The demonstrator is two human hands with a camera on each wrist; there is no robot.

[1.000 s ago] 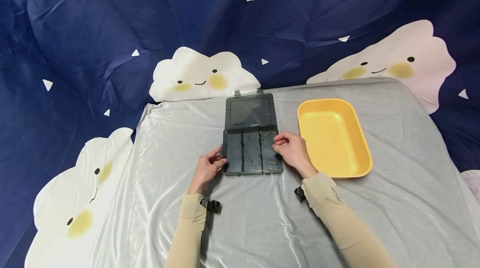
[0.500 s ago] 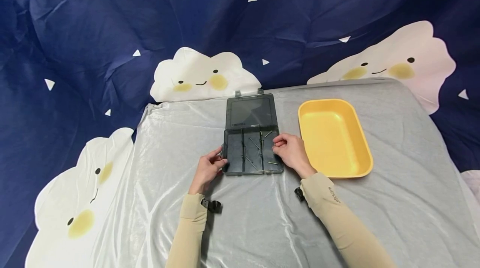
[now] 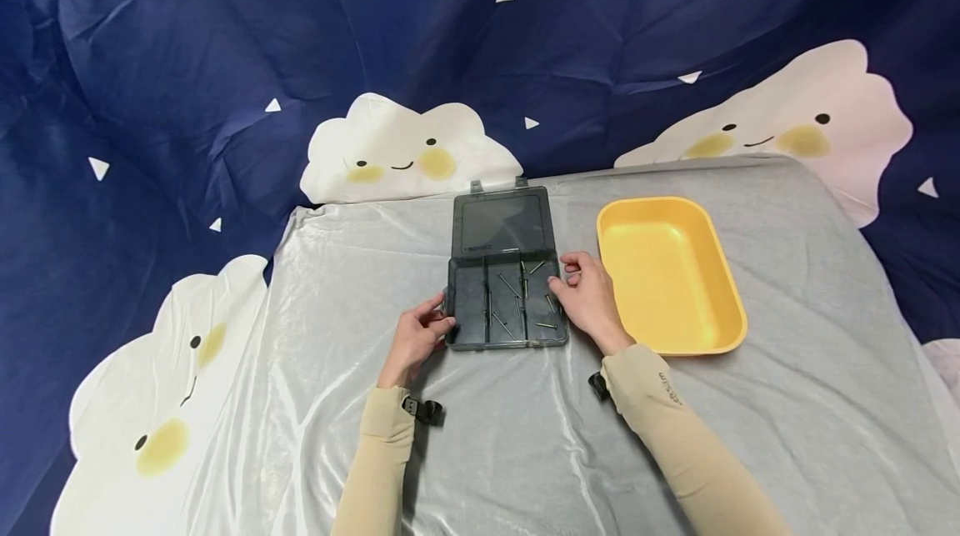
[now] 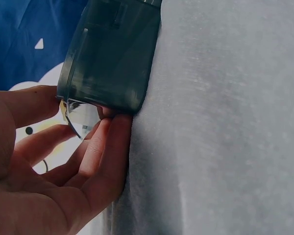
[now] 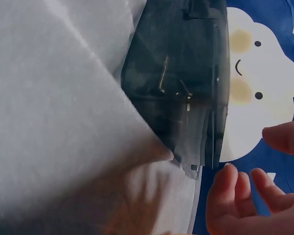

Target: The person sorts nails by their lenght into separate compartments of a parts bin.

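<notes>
A dark see-through compartment box (image 3: 467, 303) lies on the cloth, its lid (image 3: 502, 219) laid back. In the head view the left compartment looks bare. Several thin metal screws (image 3: 504, 326) lie in the middle compartment, and several more, among them a short screw (image 3: 546, 325), in the right one. My left hand (image 3: 412, 340) grips the box's left side, thumb on the rim and fingers against the side wall, as the left wrist view shows. My right hand (image 3: 591, 298) hovers at the right rim, fingers loosely bent and apart, holding nothing.
A yellow tray (image 3: 731, 315) stands right of the box, just beyond my right hand. Grey cloth (image 3: 495, 436) covers the table, with some folds. A dark blue curtain (image 3: 450, 19) with cloud prints hangs behind and to the left.
My right fingers, pinched on a screw over the right compartment earlier, have spread and drawn back to the rim. A screw now lies below where they were. The left hand has stayed put.
</notes>
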